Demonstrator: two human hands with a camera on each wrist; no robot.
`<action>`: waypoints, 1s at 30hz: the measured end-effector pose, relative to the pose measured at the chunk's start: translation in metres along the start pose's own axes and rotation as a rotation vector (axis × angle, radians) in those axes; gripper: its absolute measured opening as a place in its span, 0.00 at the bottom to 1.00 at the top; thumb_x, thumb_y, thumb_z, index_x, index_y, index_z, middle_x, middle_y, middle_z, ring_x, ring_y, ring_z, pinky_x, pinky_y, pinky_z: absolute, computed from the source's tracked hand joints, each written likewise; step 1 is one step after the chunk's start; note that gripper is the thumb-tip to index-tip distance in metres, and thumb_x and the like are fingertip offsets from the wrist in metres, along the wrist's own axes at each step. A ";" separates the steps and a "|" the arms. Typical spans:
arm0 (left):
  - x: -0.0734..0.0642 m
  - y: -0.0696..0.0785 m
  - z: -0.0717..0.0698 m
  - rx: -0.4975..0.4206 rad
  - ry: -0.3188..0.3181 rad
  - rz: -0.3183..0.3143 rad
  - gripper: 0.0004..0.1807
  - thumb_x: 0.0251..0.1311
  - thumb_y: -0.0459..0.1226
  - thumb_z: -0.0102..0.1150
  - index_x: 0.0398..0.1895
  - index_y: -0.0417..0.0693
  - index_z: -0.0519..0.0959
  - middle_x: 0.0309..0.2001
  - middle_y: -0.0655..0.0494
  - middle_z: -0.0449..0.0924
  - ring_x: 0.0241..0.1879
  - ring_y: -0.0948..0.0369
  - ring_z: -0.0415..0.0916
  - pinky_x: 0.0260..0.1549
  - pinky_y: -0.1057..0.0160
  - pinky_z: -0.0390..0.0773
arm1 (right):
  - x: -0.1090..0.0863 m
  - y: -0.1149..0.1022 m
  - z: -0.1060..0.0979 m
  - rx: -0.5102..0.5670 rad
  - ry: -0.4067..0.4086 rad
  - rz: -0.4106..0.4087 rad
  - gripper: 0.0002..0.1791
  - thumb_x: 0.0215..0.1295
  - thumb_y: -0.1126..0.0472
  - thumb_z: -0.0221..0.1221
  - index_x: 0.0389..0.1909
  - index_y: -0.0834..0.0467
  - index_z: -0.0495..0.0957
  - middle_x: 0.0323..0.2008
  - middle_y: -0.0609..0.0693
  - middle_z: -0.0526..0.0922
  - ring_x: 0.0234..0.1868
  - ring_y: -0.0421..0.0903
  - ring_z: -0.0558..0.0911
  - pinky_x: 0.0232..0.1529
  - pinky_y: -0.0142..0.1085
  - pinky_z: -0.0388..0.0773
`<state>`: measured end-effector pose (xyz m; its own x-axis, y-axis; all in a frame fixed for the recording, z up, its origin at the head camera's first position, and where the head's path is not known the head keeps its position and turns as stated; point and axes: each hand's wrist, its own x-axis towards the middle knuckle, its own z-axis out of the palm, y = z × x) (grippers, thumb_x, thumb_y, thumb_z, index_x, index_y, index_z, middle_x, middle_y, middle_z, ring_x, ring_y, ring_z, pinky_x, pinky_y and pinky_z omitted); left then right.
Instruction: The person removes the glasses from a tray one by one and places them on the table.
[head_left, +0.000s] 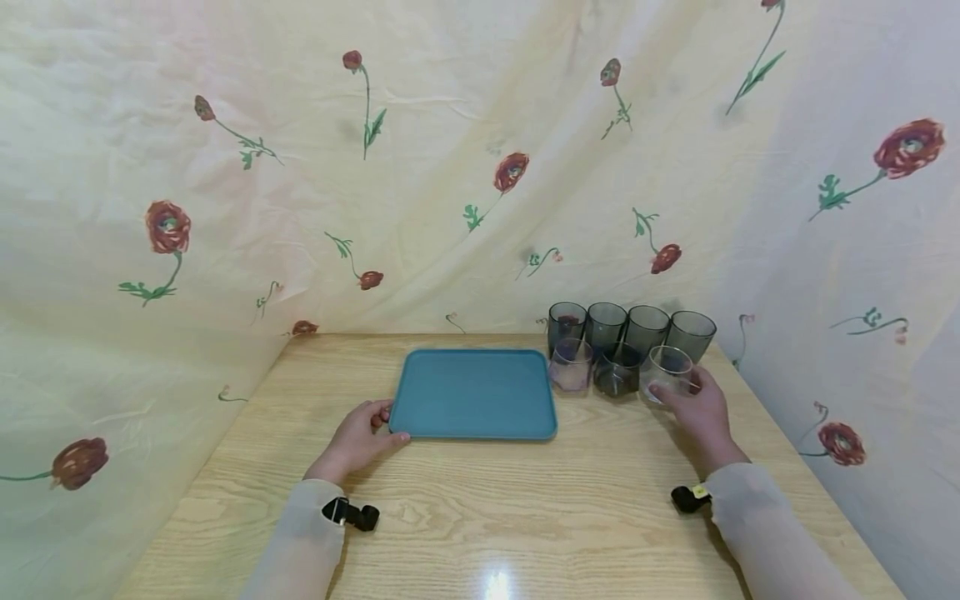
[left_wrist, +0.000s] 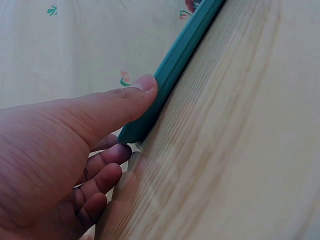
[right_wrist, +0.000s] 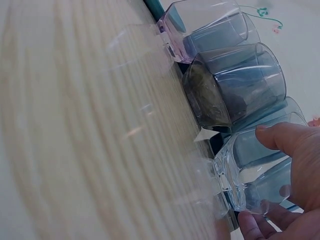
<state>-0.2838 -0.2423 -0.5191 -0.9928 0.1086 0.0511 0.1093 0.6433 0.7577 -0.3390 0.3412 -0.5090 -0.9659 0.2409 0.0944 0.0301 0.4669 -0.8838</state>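
Observation:
A blue-green rectangular tray (head_left: 472, 396) lies flat on the wooden table. My left hand (head_left: 356, 442) holds its near left corner, thumb along the front edge and fingers bent at the left side; in the left wrist view the thumb (left_wrist: 125, 102) presses the tray's rim (left_wrist: 175, 65). Over to the right, my right hand (head_left: 708, 412) grips a clear drinking glass (head_left: 666, 371), thumb on the near side and fingers around the right. The right wrist view shows this glass (right_wrist: 245, 170) upright at the table, its base by the wood.
Left of the gripped glass stand a dark grey glass (head_left: 617, 375) and a pale purple-tinted glass (head_left: 572, 371), close to the tray's right edge. Behind them is a row of several taller grey glasses (head_left: 606, 321). A flowered cloth (head_left: 450, 208) hangs around the table (head_left: 487, 500).

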 end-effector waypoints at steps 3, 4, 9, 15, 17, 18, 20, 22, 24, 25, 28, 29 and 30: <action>0.001 -0.001 0.000 0.006 0.001 -0.001 0.42 0.60 0.47 0.78 0.75 0.43 0.72 0.49 0.54 0.74 0.46 0.55 0.66 0.48 0.52 0.69 | 0.000 0.001 0.000 0.003 0.003 -0.006 0.52 0.70 0.44 0.68 0.81 0.66 0.52 0.74 0.72 0.61 0.72 0.70 0.64 0.68 0.63 0.64; 0.001 0.000 -0.001 0.008 0.002 -0.002 0.42 0.60 0.47 0.78 0.75 0.43 0.71 0.49 0.54 0.74 0.47 0.55 0.66 0.48 0.52 0.69 | 0.001 0.001 0.000 0.004 0.003 -0.008 0.52 0.70 0.44 0.68 0.81 0.66 0.52 0.74 0.72 0.62 0.72 0.70 0.64 0.68 0.63 0.64; 0.001 0.000 -0.001 0.010 0.001 -0.004 0.42 0.60 0.47 0.78 0.75 0.42 0.71 0.49 0.54 0.74 0.47 0.54 0.66 0.49 0.52 0.69 | 0.001 0.001 0.001 0.004 0.002 -0.010 0.52 0.70 0.44 0.68 0.81 0.66 0.53 0.73 0.73 0.62 0.72 0.70 0.64 0.69 0.64 0.63; 0.001 -0.002 0.000 0.013 0.000 -0.005 0.43 0.60 0.48 0.78 0.75 0.43 0.71 0.49 0.55 0.74 0.47 0.55 0.66 0.49 0.52 0.69 | 0.000 0.000 0.001 -0.007 -0.002 0.012 0.52 0.71 0.43 0.67 0.82 0.65 0.52 0.74 0.72 0.61 0.73 0.70 0.63 0.70 0.63 0.62; 0.001 -0.002 0.000 0.016 0.001 -0.003 0.43 0.60 0.48 0.78 0.75 0.43 0.71 0.49 0.55 0.74 0.47 0.55 0.66 0.49 0.52 0.69 | 0.000 0.000 0.001 -0.010 0.000 0.013 0.51 0.71 0.44 0.67 0.82 0.65 0.52 0.75 0.72 0.61 0.74 0.70 0.63 0.71 0.63 0.61; 0.002 -0.003 0.001 0.017 0.001 -0.002 0.43 0.60 0.48 0.78 0.75 0.43 0.71 0.49 0.55 0.74 0.47 0.55 0.66 0.49 0.52 0.69 | 0.000 0.000 0.001 -0.012 0.000 0.012 0.51 0.71 0.43 0.67 0.81 0.65 0.52 0.75 0.72 0.61 0.74 0.70 0.63 0.71 0.63 0.61; 0.002 -0.003 0.001 0.019 0.001 -0.002 0.43 0.60 0.48 0.78 0.75 0.43 0.71 0.49 0.55 0.74 0.47 0.55 0.66 0.49 0.52 0.69 | 0.000 0.001 0.000 -0.013 0.001 0.010 0.51 0.71 0.43 0.67 0.81 0.65 0.52 0.75 0.72 0.61 0.74 0.70 0.62 0.70 0.63 0.61; 0.002 -0.003 0.000 0.019 0.000 0.000 0.43 0.60 0.48 0.78 0.75 0.43 0.71 0.49 0.54 0.74 0.47 0.55 0.66 0.48 0.52 0.69 | 0.000 0.001 0.000 -0.012 0.000 0.008 0.51 0.71 0.43 0.66 0.81 0.65 0.52 0.75 0.72 0.61 0.73 0.71 0.62 0.70 0.63 0.62; 0.002 -0.002 0.000 0.017 -0.001 -0.001 0.42 0.61 0.48 0.77 0.75 0.43 0.71 0.49 0.55 0.74 0.47 0.55 0.66 0.49 0.52 0.69 | 0.001 0.002 -0.001 -0.012 -0.001 0.005 0.51 0.71 0.43 0.66 0.82 0.65 0.52 0.75 0.72 0.61 0.73 0.70 0.62 0.70 0.64 0.62; 0.002 -0.002 0.000 0.017 -0.002 -0.001 0.42 0.61 0.48 0.77 0.75 0.43 0.71 0.49 0.54 0.74 0.47 0.55 0.66 0.49 0.52 0.69 | 0.001 0.002 -0.001 -0.011 -0.001 0.003 0.51 0.71 0.43 0.66 0.82 0.65 0.52 0.75 0.72 0.61 0.73 0.70 0.62 0.70 0.64 0.62; 0.002 -0.002 0.000 0.017 -0.002 -0.001 0.42 0.61 0.48 0.77 0.75 0.43 0.71 0.49 0.54 0.74 0.47 0.54 0.66 0.48 0.51 0.68 | 0.000 0.000 -0.002 -0.004 -0.009 0.000 0.52 0.71 0.43 0.67 0.82 0.65 0.51 0.76 0.72 0.59 0.74 0.71 0.61 0.70 0.64 0.62; 0.002 -0.002 0.000 0.016 -0.001 -0.002 0.42 0.61 0.48 0.77 0.75 0.44 0.71 0.49 0.54 0.74 0.47 0.54 0.66 0.49 0.51 0.69 | 0.000 -0.001 -0.002 -0.002 -0.011 0.001 0.53 0.71 0.43 0.67 0.82 0.65 0.50 0.76 0.72 0.58 0.74 0.71 0.61 0.70 0.64 0.61; 0.002 -0.002 0.000 0.019 -0.001 -0.001 0.42 0.61 0.48 0.77 0.75 0.44 0.71 0.49 0.54 0.73 0.47 0.54 0.66 0.48 0.51 0.69 | 0.000 -0.002 -0.003 -0.004 -0.012 0.002 0.54 0.71 0.42 0.67 0.83 0.65 0.49 0.77 0.72 0.57 0.75 0.71 0.60 0.71 0.65 0.60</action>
<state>-0.2864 -0.2437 -0.5206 -0.9928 0.1086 0.0500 0.1095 0.6577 0.7453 -0.3383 0.3428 -0.5056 -0.9690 0.2314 0.0872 0.0327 0.4697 -0.8822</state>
